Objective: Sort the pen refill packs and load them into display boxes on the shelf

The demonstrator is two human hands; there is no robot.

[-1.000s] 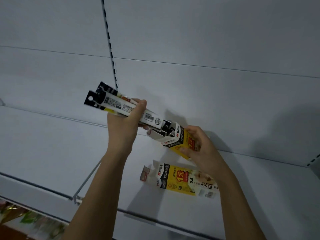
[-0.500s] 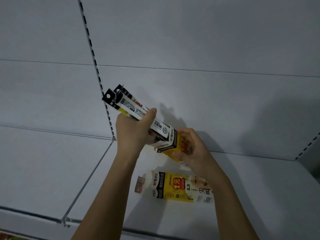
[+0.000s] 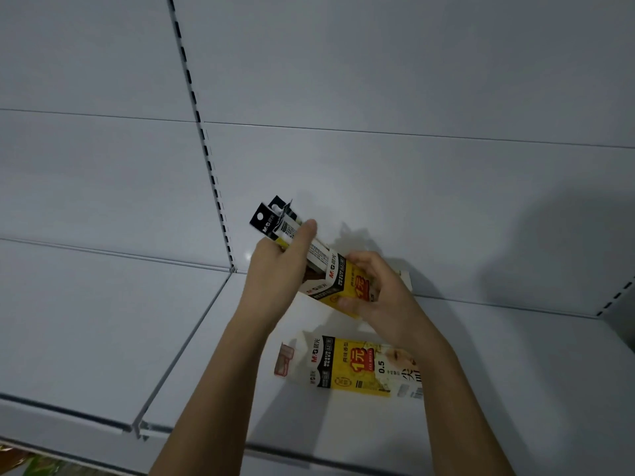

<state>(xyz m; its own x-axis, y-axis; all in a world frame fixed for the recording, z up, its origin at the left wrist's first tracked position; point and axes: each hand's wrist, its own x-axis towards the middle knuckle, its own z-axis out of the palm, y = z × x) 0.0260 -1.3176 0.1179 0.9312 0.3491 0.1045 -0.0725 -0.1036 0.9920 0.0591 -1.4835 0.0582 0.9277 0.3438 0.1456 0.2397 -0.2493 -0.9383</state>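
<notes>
My left hand (image 3: 278, 269) grips a bundle of long pen refill packs (image 3: 280, 223) with black hang tabs, their lower ends pushed into the open mouth of a yellow and white display box (image 3: 347, 286). My right hand (image 3: 378, 297) holds that box tilted above the white shelf (image 3: 515, 389). A second display box (image 3: 354, 367) of the same print lies flat on the shelf just below my hands, its flap open to the left.
The shelf's white back panel (image 3: 412, 183) rises right behind the boxes, with a slotted upright (image 3: 206, 149) at the left. A seam (image 3: 182, 345) divides this shelf from the neighbouring one. The shelf's front edge (image 3: 86, 420) runs along the bottom left.
The refill packs have slid deeper into the held box, so less of them sticks out. Both hands have moved closer to the back panel, and my view has shifted left.
</notes>
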